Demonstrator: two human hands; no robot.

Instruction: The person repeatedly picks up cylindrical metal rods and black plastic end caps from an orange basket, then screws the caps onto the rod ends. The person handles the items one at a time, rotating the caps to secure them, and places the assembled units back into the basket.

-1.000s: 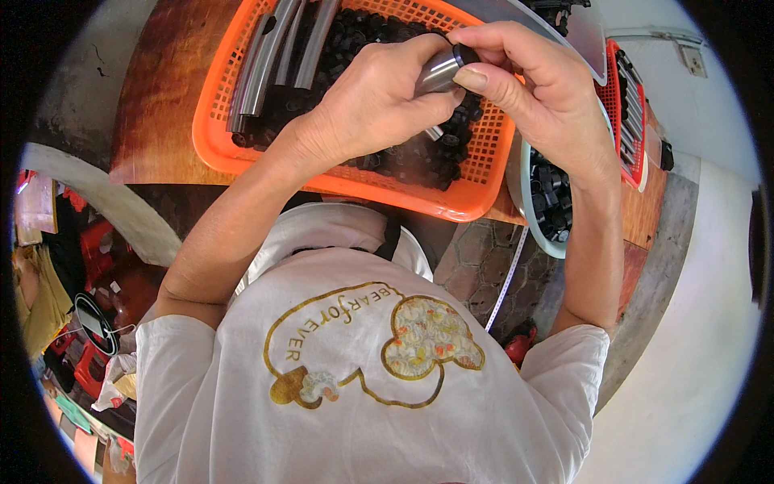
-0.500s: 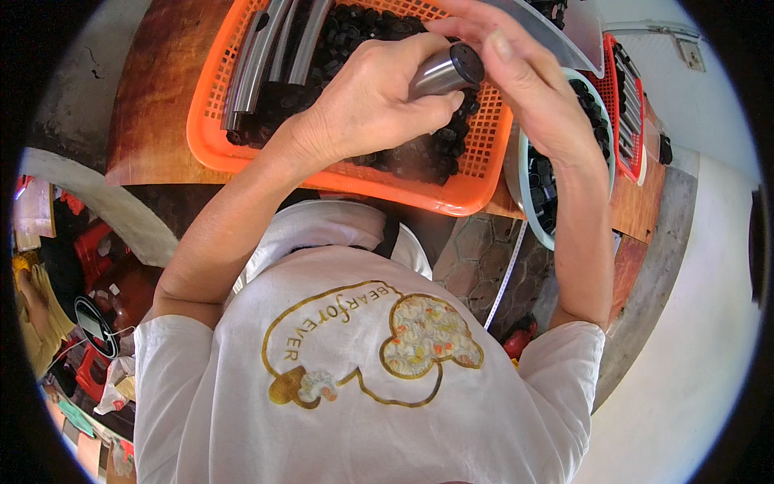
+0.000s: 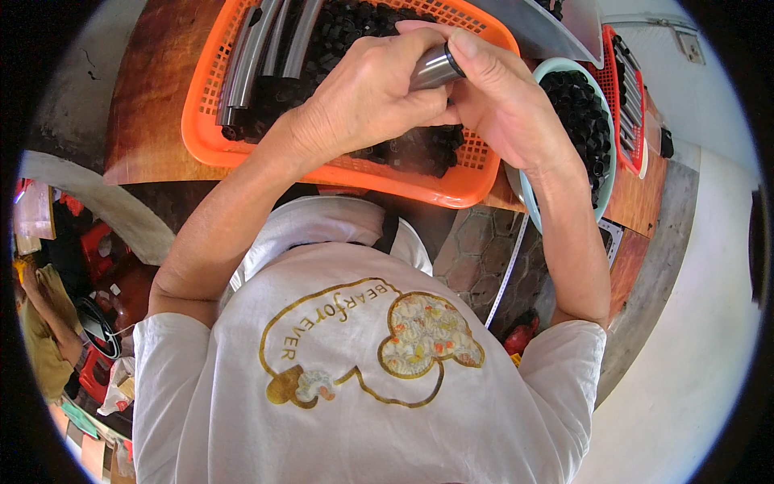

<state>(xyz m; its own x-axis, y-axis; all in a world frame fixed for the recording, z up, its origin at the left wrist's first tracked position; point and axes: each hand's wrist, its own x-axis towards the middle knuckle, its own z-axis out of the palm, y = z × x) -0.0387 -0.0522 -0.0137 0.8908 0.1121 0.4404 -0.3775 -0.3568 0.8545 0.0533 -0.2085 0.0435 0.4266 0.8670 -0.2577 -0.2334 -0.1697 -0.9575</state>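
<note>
A short, shiny metal tube [image 3: 431, 70] is gripped in my left hand [image 3: 359, 89], its fingers wrapped round the middle. A black cap [image 3: 455, 60] sits at its right end. My right hand [image 3: 512, 109] closes about that end, thumb on the cap and fingers curled behind, partly hidden. Both hands are over an orange plastic basket [image 3: 435, 192]. Small black plastic caps [image 3: 347, 28] fill much of it, and several metal tubes [image 3: 258, 56] lie along its left side.
The basket stands on a wooden table [image 3: 149, 105]. To the right are a pale blue basin [image 3: 610, 161] of black parts and a red basket [image 3: 640, 137] of metal tubes. A translucent bin [image 3: 556, 32] is behind. At far left, another person's arm [image 3: 52, 310] shows.
My right hand has shifted left and down, from beside the tube's capped end to closing round it with the thumb on the cap. The tube has turned a little and my left hand still grips it.
</note>
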